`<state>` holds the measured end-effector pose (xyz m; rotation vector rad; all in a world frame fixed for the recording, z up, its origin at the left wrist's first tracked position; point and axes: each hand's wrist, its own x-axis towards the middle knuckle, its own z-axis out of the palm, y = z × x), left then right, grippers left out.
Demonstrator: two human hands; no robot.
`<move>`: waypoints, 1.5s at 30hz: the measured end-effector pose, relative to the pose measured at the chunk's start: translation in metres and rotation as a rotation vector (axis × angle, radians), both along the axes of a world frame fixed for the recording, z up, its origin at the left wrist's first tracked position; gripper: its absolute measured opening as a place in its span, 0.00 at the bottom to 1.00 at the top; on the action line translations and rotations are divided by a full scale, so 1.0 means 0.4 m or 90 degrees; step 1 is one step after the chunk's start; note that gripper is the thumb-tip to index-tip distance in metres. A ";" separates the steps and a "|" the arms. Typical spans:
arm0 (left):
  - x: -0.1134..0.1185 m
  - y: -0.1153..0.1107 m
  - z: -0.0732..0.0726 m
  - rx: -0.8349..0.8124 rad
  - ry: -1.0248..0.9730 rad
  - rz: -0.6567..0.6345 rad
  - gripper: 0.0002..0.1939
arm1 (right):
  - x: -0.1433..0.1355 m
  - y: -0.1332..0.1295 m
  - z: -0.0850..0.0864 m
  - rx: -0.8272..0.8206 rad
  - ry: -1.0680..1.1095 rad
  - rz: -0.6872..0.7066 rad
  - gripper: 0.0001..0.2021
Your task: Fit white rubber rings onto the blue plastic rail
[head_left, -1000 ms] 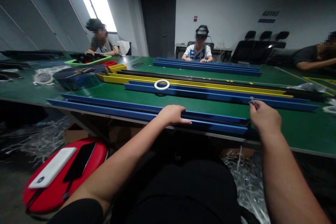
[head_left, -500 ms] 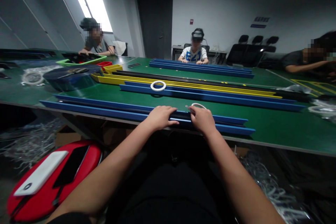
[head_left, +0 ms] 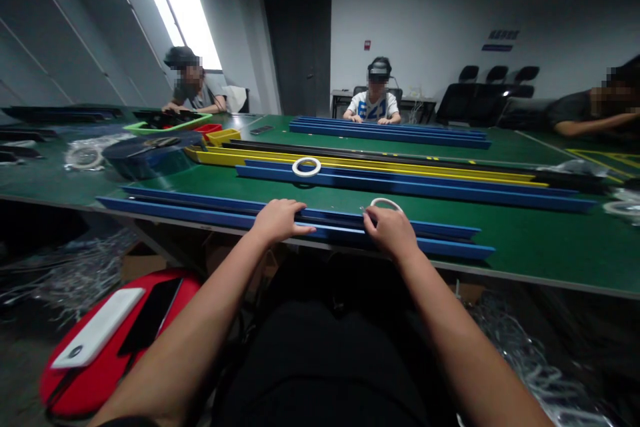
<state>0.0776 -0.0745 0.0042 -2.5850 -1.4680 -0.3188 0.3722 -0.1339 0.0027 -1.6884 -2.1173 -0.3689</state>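
In front of me a long blue channel strip (head_left: 190, 211) with a dark inner groove lies along the table's near edge. My left hand (head_left: 280, 220) rests across this strip left of its middle, thumb and fingers spread apart, with nothing visible between them. Farther right, my right hand (head_left: 393, 230) is closed over the same strip, thumb and forefinger pinched together. A white ring-shaped tape roll (head_left: 387, 202) shows behind its knuckles, partly hidden by the hand. A small clear-looking bit shows at its fingertips, too small to make out.
Beyond lies another blue strip (head_left: 440, 192) with a second white tape roll (head_left: 307, 167) on it, then yellow strips (head_left: 350, 161). A large film roll (head_left: 150, 157) stands left. Farther blue strips (head_left: 390, 133) lie before a seated person (head_left: 373, 103). A red stool (head_left: 90, 387) stands below left.
My left hand has slid left along the blue strip, widening the gap between my hands. My right hand stays at about the same place on the strip. The view has shifted slightly.
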 end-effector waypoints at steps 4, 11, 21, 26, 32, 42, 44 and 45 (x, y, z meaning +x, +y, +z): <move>0.045 -0.006 -0.009 0.028 -0.014 -0.022 0.39 | 0.055 -0.008 -0.004 0.015 -0.011 -0.023 0.17; 0.266 -0.052 -0.013 0.030 -0.038 -0.072 0.42 | 0.292 -0.060 -0.018 0.016 -0.006 -0.080 0.17; 0.359 -0.089 -0.026 0.032 -0.079 -0.103 0.41 | 0.378 -0.094 -0.026 0.010 0.017 -0.209 0.16; 0.330 -0.096 -0.009 0.018 -0.111 -0.083 0.39 | 0.321 -0.096 -0.019 0.095 0.050 -0.272 0.17; 0.158 -0.051 0.022 -0.028 -0.083 -0.077 0.34 | 0.210 -0.084 0.012 0.060 0.013 -0.134 0.17; 0.008 -0.030 -0.024 0.043 -0.118 -0.018 0.29 | 0.039 -0.045 -0.010 -0.007 -0.049 -0.075 0.20; 0.021 -0.035 -0.034 0.069 -0.119 0.014 0.28 | 0.034 -0.044 -0.019 0.007 -0.054 -0.091 0.20; 0.027 -0.036 -0.037 0.076 -0.119 0.030 0.27 | 0.033 -0.044 -0.021 0.012 -0.054 -0.093 0.20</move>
